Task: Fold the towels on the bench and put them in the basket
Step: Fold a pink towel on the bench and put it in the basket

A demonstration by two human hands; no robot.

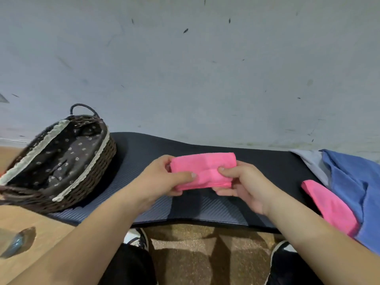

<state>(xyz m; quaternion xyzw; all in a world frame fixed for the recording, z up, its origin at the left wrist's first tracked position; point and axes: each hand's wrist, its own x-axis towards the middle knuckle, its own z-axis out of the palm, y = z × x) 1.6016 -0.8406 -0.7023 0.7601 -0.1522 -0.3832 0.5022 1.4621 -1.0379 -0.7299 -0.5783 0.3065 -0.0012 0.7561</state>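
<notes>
Holding a folded towel [203, 168] in the air just right of the basket [98, 167], a little above the bench [267, 165]. Pinching the end nearer the basket with the left hand [164, 179], thumb on top and fingers curled under; pinching the end away from the basket with the right hand [242, 186] in the same way. Probably at the last fold, or ready for carrying over, judging by the small packet. No folded towel seen inside the basket yet. Lying further right of the basket, well apart from it: a second pink towel [329, 204], a blue towel [349, 182] and a grey towel [310, 161], all loose in a heap. Main danger from here: letting go with one hand too early, so that the layers fall open and hang down. Also possible: dragging the lower edge over the basket rim and undoing the fold. Better not to drop from high, because soft cloth lands crooked. Seems also a little tilted, this basket, resting only partly on the bench, so perhaps easy to rock with a push on the rim.
</notes>
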